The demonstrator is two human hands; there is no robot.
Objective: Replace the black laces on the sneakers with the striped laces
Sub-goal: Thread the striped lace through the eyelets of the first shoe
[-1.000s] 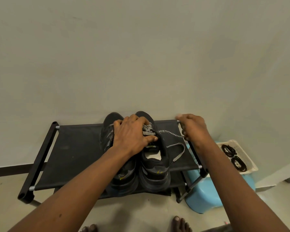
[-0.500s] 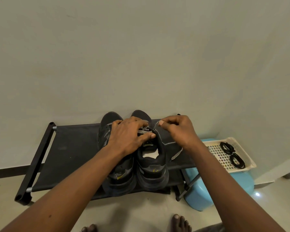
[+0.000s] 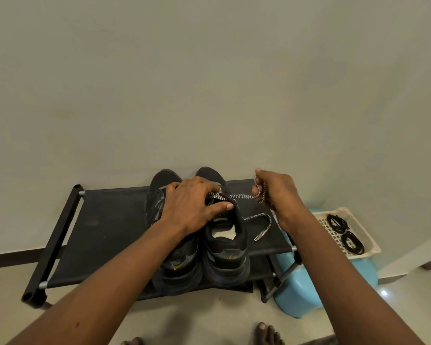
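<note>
**On the rack, one striped lace pulled out to the side**

At the centre of the frame, a pair of black sneakers stood side by side on the top shelf of a black fabric shoe rack (image 3: 105,227), toes towards the wall and heels towards the camera. The left hand (image 3: 192,207) lay over the laced front of the right sneaker (image 3: 225,255), fingers curved over the top and thumb stretched along the collar; whether the fingertips pinched anything was hidden. The left sneaker (image 3: 177,267) sat partly under that forearm.

The right hand (image 3: 276,192), right of the shoes, had its fingers curled round the striped lace (image 3: 241,196), pinching it and drawing it nearly straight out from the upper eyelets. The lace's other end trailed in a loose loop over the shelf, its tip lying just beside the right sneaker.

At the right edge, a cream perforated tray (image 3: 330,235) rested on a light-blue plastic stool (image 3: 299,292). Inside it lay two coiled black laces (image 3: 337,222), one nearer the wall and one nearer the camera. Bare toes (image 3: 269,333) showed at the bottom of the frame.
</note>
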